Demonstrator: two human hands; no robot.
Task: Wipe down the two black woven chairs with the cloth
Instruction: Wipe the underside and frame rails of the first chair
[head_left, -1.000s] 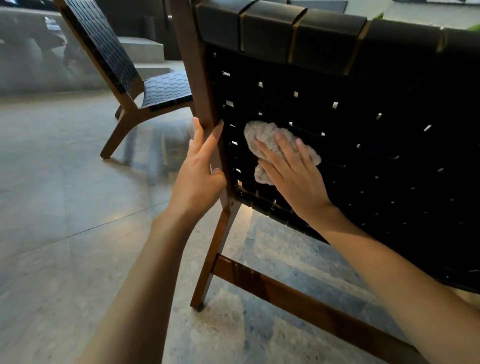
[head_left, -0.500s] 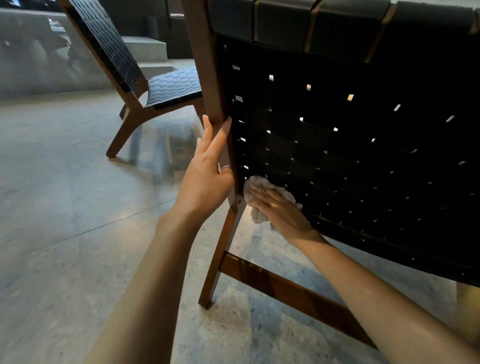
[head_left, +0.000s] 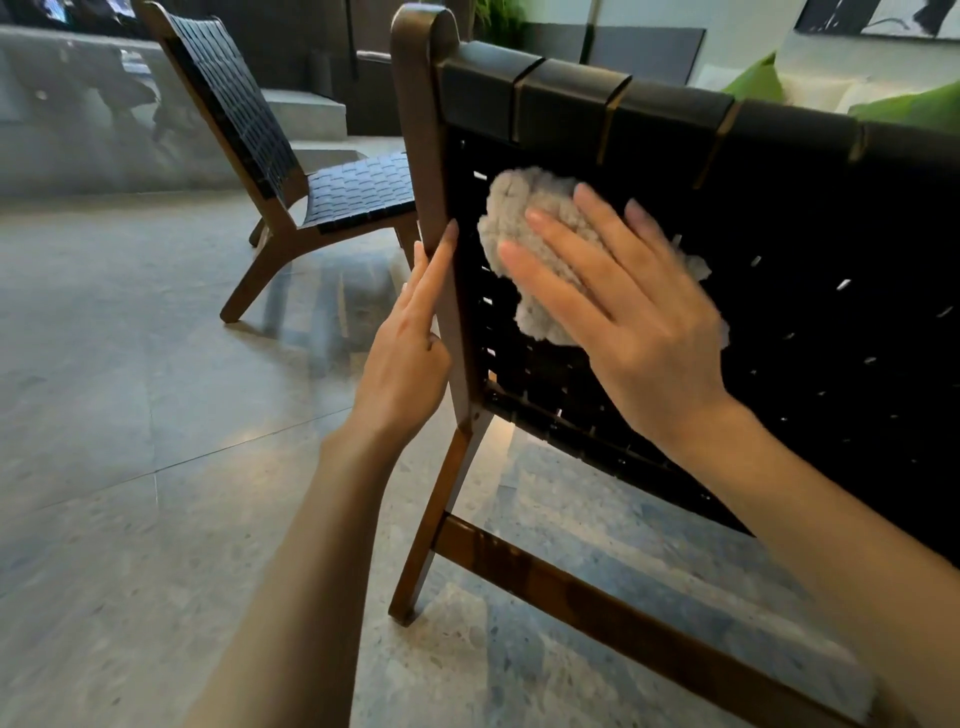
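Head view. Near chair (head_left: 810, 218) seen from behind, its black woven back filling the right half of the frame. The straps wrap over the top rail, and small gaps of light show through the weave. The back is bounded on the left by a brown wooden post (head_left: 422, 135) with a rounded top. That post continues down into a rear leg (head_left: 441, 499) standing on the floor (head_left: 130, 426), which is grey and speckled. A wooden crossbar (head_left: 582, 587) runs from the leg toward the lower right.

Cloth (head_left: 524, 213), pale grey and fluffy, bunched against the upper left part of the woven back, just beside the post. The right hand (head_left: 639, 322) lies flat over the cloth, fingers straight and slightly spread, pressing it to the weave. Cloth shows past the fingertips, and a little shows at the hand's right edge.

Left hand (head_left: 410, 358) rests against the outer side of the post at mid-height. Its fingers are straight and point upward, one of them laid along the post's rear face. It holds no object.

Second chair (head_left: 363, 195), of the same black weave and wooden frame, stands well apart at upper left, side-on, with neither hand near it. Green cushions (head_left: 761, 78) show above the near chair's top rail at upper right.
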